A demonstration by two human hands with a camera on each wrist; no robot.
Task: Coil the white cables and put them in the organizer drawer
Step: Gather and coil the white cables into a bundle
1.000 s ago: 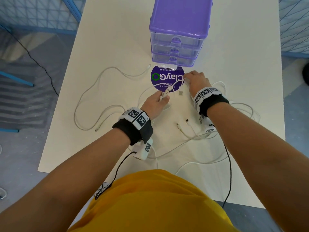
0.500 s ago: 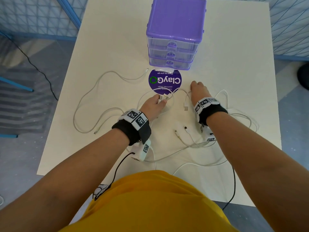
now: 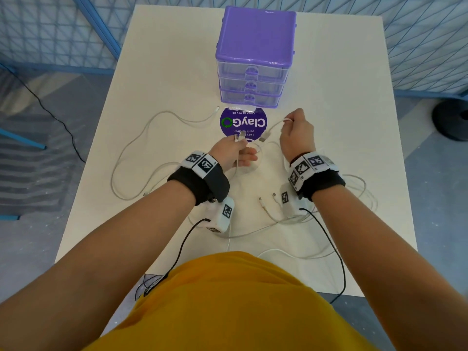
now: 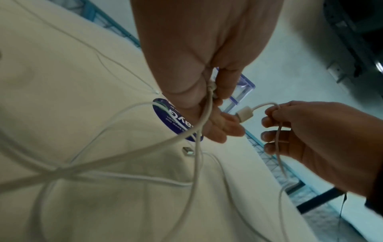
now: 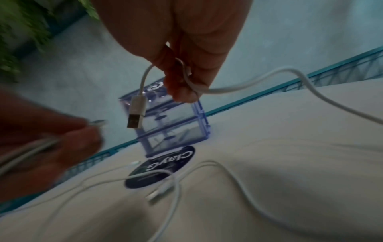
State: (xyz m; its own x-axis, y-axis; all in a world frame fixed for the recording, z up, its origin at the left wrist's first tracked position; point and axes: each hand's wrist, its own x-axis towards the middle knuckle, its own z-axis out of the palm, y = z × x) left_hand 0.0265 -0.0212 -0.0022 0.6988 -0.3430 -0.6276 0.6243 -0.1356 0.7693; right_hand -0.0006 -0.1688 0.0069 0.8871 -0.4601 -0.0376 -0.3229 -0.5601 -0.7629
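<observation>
Several white cables point(image 3: 141, 138) lie loose on the white table point(image 3: 177, 59). My left hand point(image 3: 235, 153) pinches white cable strands point(image 4: 204, 117) near their plug ends, just above the table. My right hand point(image 3: 295, 133) is raised and pinches another white cable point(image 5: 248, 85) behind its USB plug point(image 5: 135, 113), which dangles free. The purple organizer point(image 3: 255, 46) stands behind both hands with its three clear drawers point(image 3: 250, 83) closed.
A round purple sticker point(image 3: 243, 122) lies flat in front of the organizer. More cable loops point(image 3: 362, 188) and loose plugs point(image 3: 266, 198) lie near the right wrist and the table's front edge. Blue mesh fencing point(image 3: 63, 34) surrounds the table.
My right hand has lifted off the table with a cable end, its USB plug now hanging. My left hand has risen slightly while keeping its hold on the cable strands.
</observation>
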